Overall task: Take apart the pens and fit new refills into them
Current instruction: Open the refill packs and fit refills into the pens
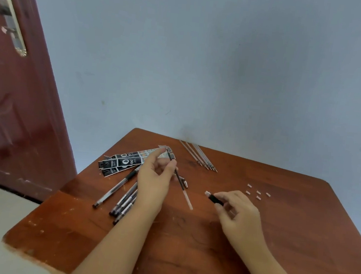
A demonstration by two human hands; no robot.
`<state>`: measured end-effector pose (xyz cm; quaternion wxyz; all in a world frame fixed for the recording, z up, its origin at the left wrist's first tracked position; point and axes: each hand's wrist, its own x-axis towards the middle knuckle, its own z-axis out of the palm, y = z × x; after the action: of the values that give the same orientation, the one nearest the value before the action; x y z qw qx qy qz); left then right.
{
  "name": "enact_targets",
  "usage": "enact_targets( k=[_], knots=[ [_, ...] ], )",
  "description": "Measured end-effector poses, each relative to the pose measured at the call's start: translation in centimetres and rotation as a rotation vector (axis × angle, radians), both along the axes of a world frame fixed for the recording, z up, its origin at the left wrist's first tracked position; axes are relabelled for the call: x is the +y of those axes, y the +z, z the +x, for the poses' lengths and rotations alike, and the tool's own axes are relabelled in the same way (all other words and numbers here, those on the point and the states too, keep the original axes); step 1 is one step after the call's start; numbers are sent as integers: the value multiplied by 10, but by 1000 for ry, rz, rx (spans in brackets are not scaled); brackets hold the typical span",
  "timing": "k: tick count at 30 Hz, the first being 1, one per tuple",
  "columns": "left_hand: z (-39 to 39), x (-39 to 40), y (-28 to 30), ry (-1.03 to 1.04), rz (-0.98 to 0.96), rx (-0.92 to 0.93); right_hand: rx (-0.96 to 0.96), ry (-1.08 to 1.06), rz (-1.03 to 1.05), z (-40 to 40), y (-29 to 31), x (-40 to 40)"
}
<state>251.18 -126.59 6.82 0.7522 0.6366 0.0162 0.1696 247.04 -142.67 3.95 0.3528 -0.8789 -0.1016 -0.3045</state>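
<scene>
Two hands work: left hand (154, 179) pinches a refill (180, 182), right hand (237, 211) grips the black pen section (214, 198); line both up before sliding in.

The left hand (155, 180) covers the upper ends of the pens (123, 200) lying on the table (183, 261) and the middle of the refill (180, 182) it pinches. The print on the black packets (122, 163) is too blurred to read. The small white pieces (258, 192) are too tiny to identify, and the table's near edge and right corner run out of view.
</scene>
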Motion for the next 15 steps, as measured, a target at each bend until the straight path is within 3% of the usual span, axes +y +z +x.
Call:
enact_targets(
  k=[4,15],
  knots=[
    [2,-1,-1,72,-105,3,-29,66,-28,-1,1,7],
    [0,-10,-1,211,-129,-60,-35,96,18,0,-3,5]
  ],
)
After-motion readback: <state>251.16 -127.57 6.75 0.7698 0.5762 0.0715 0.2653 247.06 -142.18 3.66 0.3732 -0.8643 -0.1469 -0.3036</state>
